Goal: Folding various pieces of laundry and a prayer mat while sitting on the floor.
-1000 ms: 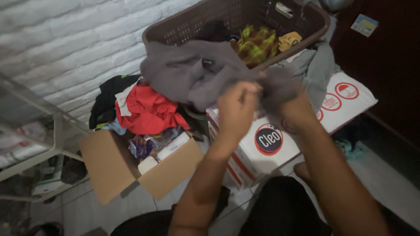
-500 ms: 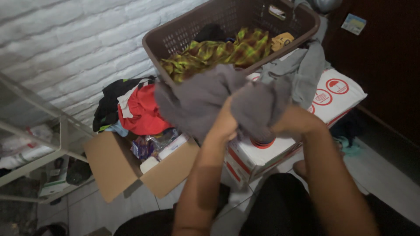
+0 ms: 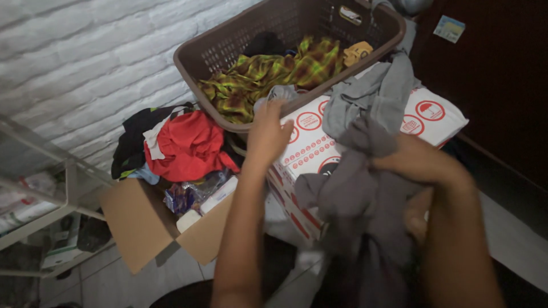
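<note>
Here, right hand (image 3: 419, 162) clenched around grey garment (image 3: 357, 194), cloth hung bunched low in front of white box (image 3: 434, 117). Left hand (image 3: 268, 132) reached to brown basket (image 3: 228, 43) rim, fingers (image 3: 273, 107) on small grey cloth (image 3: 279, 92) there; grip unclear, cannot tell. Green plaid cloth (image 3: 268, 71) lay inside basket. Red garment (image 3: 191, 145) piled above open cardboard box (image 3: 142, 219), beside white brick wall (image 3: 74, 63).

Layout: basket, two boxes, wall behind.
Laundry basket (image 3: 228, 43) sits on printed carton (image 3: 434, 117); open cardboard box (image 3: 142, 222) on floor to its left, clothes pile (image 3: 182, 142) behind that box, against brick wall (image 3: 85, 51).
</note>
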